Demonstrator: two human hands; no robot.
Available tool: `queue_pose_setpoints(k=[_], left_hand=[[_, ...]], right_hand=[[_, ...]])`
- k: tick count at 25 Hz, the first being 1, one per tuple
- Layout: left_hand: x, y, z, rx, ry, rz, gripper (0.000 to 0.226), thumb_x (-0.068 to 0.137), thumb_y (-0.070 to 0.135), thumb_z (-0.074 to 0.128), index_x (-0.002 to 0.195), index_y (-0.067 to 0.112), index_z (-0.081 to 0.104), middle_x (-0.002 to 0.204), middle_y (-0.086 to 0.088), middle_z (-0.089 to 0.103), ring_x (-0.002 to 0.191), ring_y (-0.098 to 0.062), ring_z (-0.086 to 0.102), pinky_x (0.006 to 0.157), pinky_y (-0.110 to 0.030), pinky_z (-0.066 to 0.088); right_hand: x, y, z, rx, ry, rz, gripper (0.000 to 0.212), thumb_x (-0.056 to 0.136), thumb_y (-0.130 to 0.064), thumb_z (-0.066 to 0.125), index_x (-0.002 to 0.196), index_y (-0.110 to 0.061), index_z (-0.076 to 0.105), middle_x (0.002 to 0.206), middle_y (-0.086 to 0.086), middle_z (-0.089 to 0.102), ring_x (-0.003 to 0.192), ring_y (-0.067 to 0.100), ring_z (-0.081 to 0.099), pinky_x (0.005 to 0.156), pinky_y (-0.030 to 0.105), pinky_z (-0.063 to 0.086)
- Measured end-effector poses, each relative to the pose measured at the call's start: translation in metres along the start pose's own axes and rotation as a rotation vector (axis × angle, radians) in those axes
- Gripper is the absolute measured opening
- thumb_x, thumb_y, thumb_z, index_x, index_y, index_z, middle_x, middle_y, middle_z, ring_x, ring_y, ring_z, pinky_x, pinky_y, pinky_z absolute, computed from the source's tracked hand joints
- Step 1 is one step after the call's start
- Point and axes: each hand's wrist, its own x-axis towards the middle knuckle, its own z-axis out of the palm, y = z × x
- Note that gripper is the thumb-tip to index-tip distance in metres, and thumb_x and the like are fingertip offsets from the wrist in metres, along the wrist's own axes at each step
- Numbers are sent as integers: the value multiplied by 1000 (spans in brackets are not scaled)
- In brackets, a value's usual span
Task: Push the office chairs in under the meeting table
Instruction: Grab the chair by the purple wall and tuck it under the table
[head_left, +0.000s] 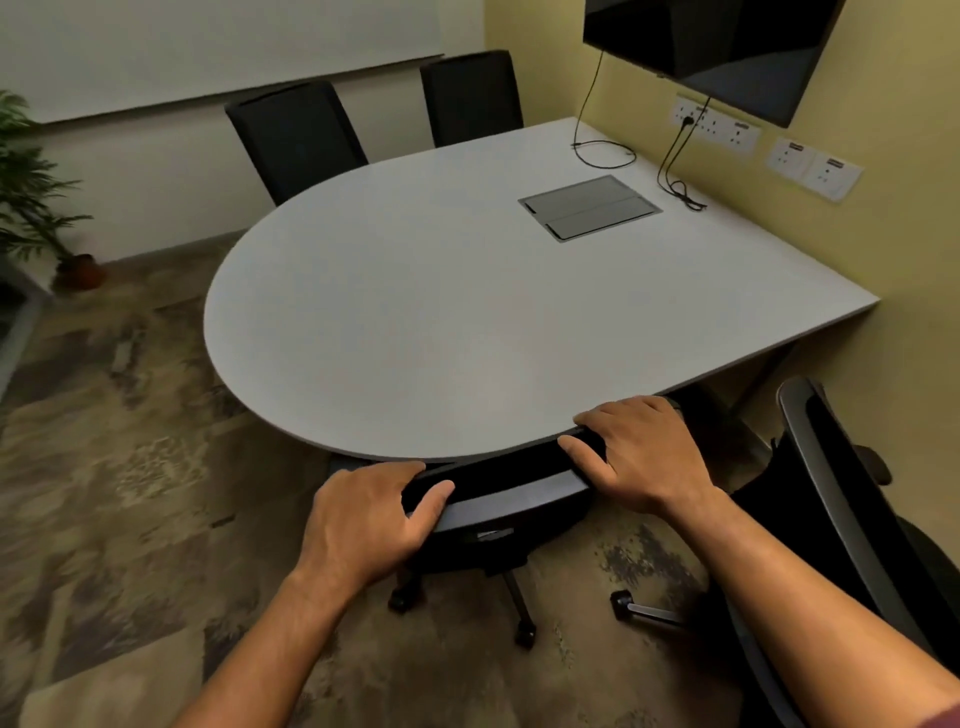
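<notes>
2 hands are on the top rail of the nearest chair (498, 499): I have my left hand (371, 525) curled over its left end and my right hand (641, 457) wrapped over its right end, fingers forward, thumbs behind, both closed on the backrest. That chair sits at the curved near edge of the meeting table (441, 312), its backrest touching or almost touching the rim and its seat apparently already underneath (only the castor base shows below). I judge it will roll easily on castors, though the patterned carpet (130, 493) may drag; the rail looks stiff, so a grip at both ends should keep it from swivelling. It is black with a grey band across the back. A second chair (841, 519), black mesh in a grey frame, stands just to my right, angled and not tucked in. Beyond the pale grey tabletop, with its recessed cable box (589, 208), 2 far chairs (296, 140) stand at the opposite edge, their tall dark backs upright.
</notes>
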Motion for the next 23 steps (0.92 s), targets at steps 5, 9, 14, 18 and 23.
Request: queue_pose_setpoints(k=[5,9,14,18,23], left_hand=[[22,-1,1,1,-36,-6,66,99,76,25,81,30,69,71,12,68,67,-12,63,62,-35,52],[51,-6,8,18,-44,10,68,99,75,22,79,29,68,71,11,68,68,-12,62,58,-33,43],[85,-38,10,36,-19,-7,69,98,73,21,75,28,68,71,11,70,68,-16,62,62,-34,38],[92,-53,14,16,-22,11,65,99,71,24,83,33,74,77,13,73,71,-15,63,64,-34,44],[91,-51,14,-8,-6,21,62,100,69,26,83,35,75,73,16,71,69,-10,62,63,-32,42]], right_hand=[[21,9,4,-35,-23,-10,84,100,-79,13,117,-27,77,108,-3,79,102,22,71,101,47,48],[45,15,4,-71,-29,1,81,101,-77,14,110,-26,77,100,-3,77,94,22,70,95,45,48],[63,-2,9,-90,10,21,77,101,-76,17,102,-26,76,88,-3,72,83,23,66,85,43,42],[68,-8,15,-79,28,42,74,101,-76,20,101,-26,76,87,-4,73,83,23,66,85,43,43],[68,-7,14,-71,31,56,70,101,-74,22,92,-27,73,78,-7,67,75,19,61,82,42,43]])
